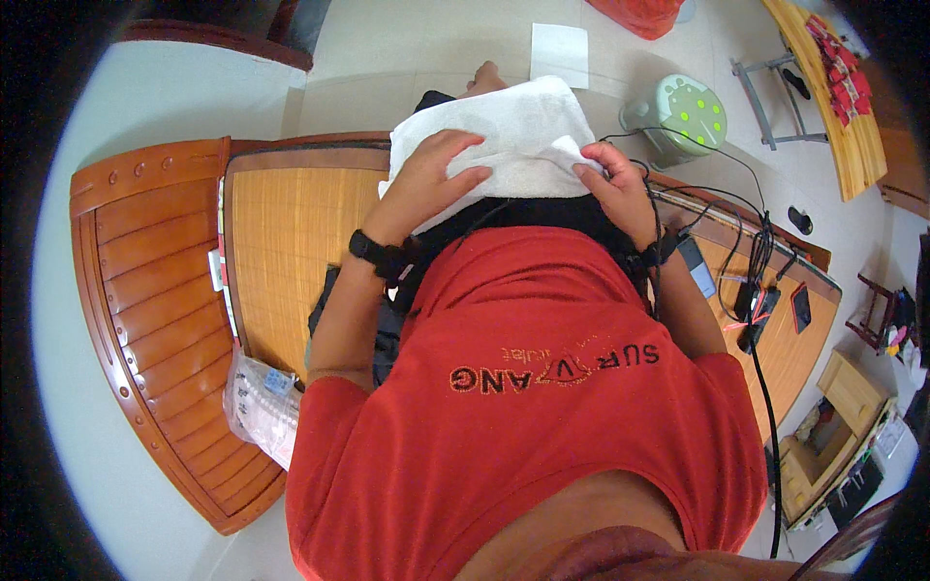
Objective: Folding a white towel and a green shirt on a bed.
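A white cloth, towel-like in texture, lies spread across my lap over black trousers. My left hand rests on its left part, thumb and fingers apart, with no fold between them. At the cloth's right edge, my right hand pinches a raised, folded corner between thumb and fingers. Both wrists wear black bands. A bare foot shows beyond the cloth's far edge. On the floor past it lies a flat white square sheet or cloth.
I sit on a wooden bench with a woven mat. Cables, a power strip and phones lie on its right side. A green-and-white stool stands ahead right, near a wooden table with red packets. A plastic bag lies left.
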